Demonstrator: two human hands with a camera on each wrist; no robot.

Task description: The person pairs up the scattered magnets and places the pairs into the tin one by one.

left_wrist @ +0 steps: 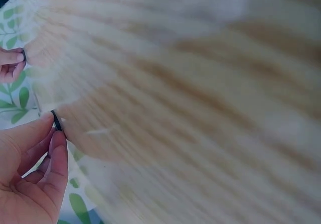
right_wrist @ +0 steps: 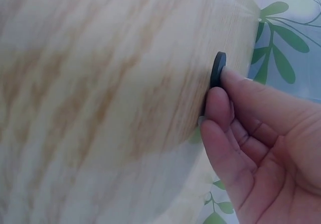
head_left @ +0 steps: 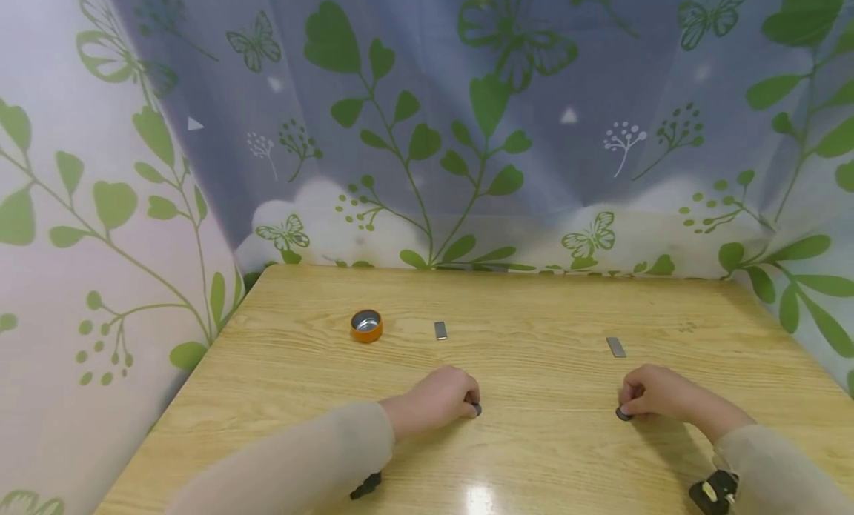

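Note:
My left hand (head_left: 443, 398) pinches a small dark disc (head_left: 477, 409) between thumb and fingertips, low at the tabletop near the middle. In the left wrist view the same dark disc (left_wrist: 57, 120) shows edge-on at the fingertips. On the right side, my right hand (head_left: 660, 393) pinches another dark disc (head_left: 623, 413) close over the wood. The right wrist view shows this disc (right_wrist: 218, 69) as thin and black, held between thumb and index finger. Beyond the left hand lies a small grey rectangular plate (head_left: 441, 330); a similar grey plate (head_left: 616, 347) lies just beyond the right hand.
An orange bowl (head_left: 367, 327) with a metallic inside stands at the back left of the wooden table (head_left: 527, 307). Patterned curtains (head_left: 414, 130) with green leaves and butterflies hang behind the table and at both sides.

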